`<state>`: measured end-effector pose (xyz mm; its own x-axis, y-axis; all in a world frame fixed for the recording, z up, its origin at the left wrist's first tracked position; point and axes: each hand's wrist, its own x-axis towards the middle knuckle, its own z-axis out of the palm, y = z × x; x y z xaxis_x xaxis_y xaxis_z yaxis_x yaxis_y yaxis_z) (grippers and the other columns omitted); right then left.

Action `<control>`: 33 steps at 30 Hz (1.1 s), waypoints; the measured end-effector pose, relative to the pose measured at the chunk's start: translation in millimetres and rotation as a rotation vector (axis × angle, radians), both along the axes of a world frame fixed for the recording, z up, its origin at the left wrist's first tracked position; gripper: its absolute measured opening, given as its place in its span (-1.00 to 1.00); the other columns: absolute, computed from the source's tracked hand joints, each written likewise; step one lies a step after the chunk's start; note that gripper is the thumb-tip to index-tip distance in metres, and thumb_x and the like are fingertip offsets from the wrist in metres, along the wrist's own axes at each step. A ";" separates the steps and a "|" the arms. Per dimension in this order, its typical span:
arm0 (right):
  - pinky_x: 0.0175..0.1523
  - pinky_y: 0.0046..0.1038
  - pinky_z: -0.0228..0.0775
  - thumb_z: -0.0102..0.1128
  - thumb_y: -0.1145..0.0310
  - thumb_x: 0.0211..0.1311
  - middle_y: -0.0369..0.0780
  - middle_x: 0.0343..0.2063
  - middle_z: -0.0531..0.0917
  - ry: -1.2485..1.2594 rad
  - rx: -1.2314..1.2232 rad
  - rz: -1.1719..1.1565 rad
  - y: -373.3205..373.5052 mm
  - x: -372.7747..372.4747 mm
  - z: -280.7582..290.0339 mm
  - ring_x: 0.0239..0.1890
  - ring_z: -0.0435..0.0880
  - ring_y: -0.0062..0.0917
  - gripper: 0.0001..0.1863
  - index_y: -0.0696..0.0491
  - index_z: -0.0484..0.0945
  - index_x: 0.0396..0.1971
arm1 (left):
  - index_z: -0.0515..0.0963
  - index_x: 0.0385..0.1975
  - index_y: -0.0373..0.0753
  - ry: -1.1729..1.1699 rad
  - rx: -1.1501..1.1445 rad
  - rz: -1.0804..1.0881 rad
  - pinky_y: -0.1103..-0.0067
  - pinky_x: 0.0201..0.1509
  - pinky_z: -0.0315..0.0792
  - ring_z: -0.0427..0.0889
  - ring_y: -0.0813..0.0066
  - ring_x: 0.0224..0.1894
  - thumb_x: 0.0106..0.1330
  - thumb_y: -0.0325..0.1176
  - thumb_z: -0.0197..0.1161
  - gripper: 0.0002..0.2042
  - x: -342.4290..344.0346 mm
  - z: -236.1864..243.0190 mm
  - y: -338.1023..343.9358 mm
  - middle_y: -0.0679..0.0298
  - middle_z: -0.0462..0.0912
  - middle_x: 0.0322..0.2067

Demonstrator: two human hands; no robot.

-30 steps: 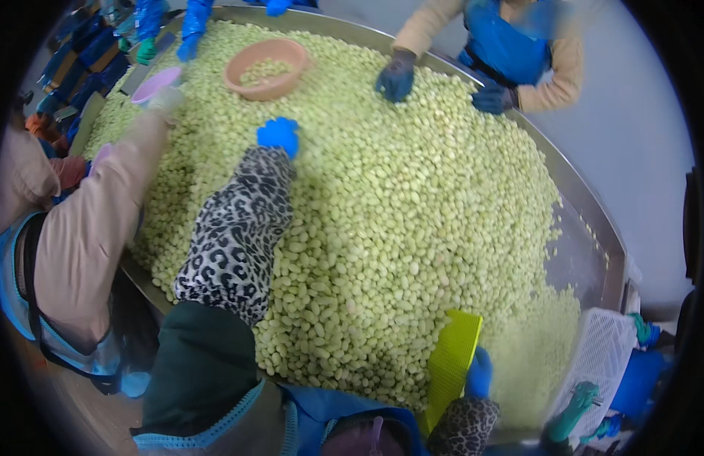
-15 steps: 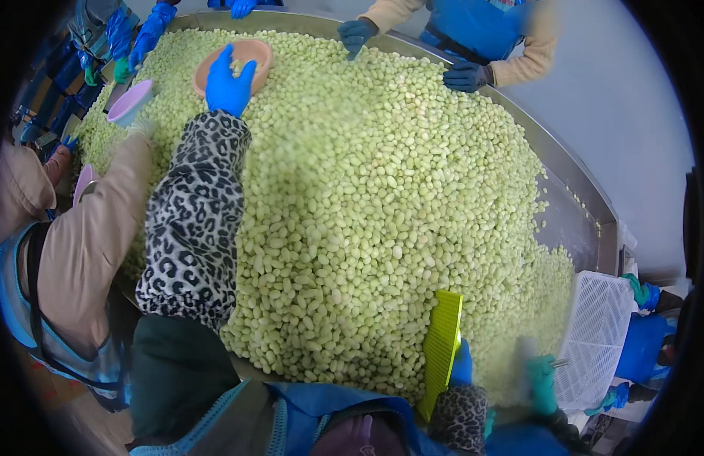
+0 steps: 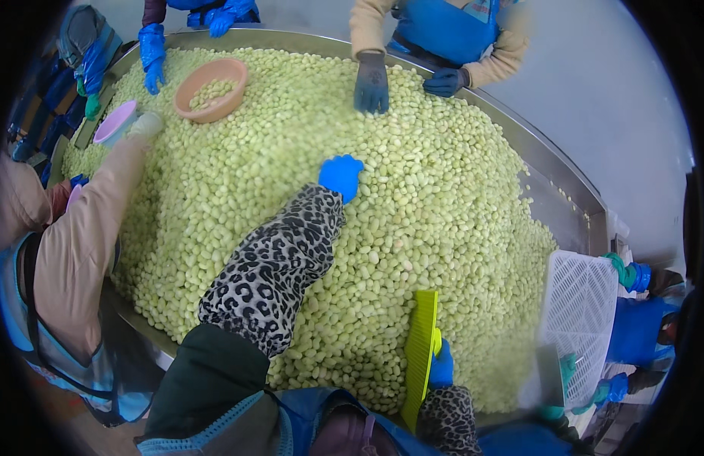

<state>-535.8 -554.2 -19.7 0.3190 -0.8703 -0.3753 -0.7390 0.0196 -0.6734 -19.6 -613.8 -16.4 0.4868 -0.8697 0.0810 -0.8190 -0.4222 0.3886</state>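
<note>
A broad heap of small pale green oval beans or fruits (image 3: pixel 443 205) fills the metal-rimmed table before me. My left hand (image 3: pixel 341 179), in a blue glove under a leopard-print sleeve, is at the middle of the heap. Its fingers curl down against the pieces; whatever they hold is hidden. Near the front edge, my right hand (image 3: pixel 441 366), also blue-gloved, grips the handle of a yellow-green dustpan-like scoop (image 3: pixel 420 353). The scoop stands on edge against the heap, its ridged face turned left.
A peach-coloured bowl (image 3: pixel 192 95) with some pieces rests at the far left, near a lilac basin (image 3: pixel 115 123). A white perforated basket (image 3: pixel 580 304) sits at the right. Co-workers' gloved hands (image 3: pixel 371 85) reach in from several sides. A metal rim (image 3: pixel 549 156) borders the table.
My left hand has left the peach bowl and come right and nearer, its spread fingers now curled. The scoop stays in my right hand. A co-worker's dark glove opposite has reached farther in.
</note>
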 end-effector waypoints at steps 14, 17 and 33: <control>-0.12 -0.26 0.52 0.23 0.03 0.26 0.00 -0.26 0.68 0.041 -0.053 0.002 19.2 49.6 21.2 -0.20 0.70 -0.20 -0.46 0.08 0.40 0.07 | 0.58 -0.13 -0.11 0.350 -0.218 0.123 0.31 0.00 0.48 0.57 0.13 -0.07 0.23 -0.39 0.20 -0.78 1.4 -20.0 4.4 0.13 0.58 -0.11; -0.09 -0.33 0.52 0.27 0.08 0.25 -0.03 -0.23 0.67 -0.065 0.015 -0.043 21.2 48.3 17.6 -0.16 0.69 -0.30 -0.47 0.12 0.40 0.06 | 0.58 -0.05 -0.13 0.262 -0.421 0.240 0.33 -0.02 0.49 0.61 0.14 -0.12 0.26 -0.34 0.20 -0.74 -2.1 -6.4 12.6 0.11 0.61 -0.11; -0.14 -0.42 0.54 0.32 0.32 0.19 -0.15 -0.22 0.67 -0.121 0.132 0.055 17.1 54.5 30.9 -0.21 0.67 -0.45 -0.54 0.14 0.44 0.05 | 0.51 0.10 -0.26 0.515 -0.538 0.449 0.55 -0.11 0.52 0.58 0.45 -0.16 0.35 -0.16 0.23 -0.59 41.9 69.2 223.2 0.10 0.57 -0.03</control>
<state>-481.3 -537.1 11.3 0.4148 -0.7957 -0.4413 -0.6551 0.0755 -0.7518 22.3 -390.5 52.9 0.8636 -0.4939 0.1015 -0.2869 -0.3158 0.9044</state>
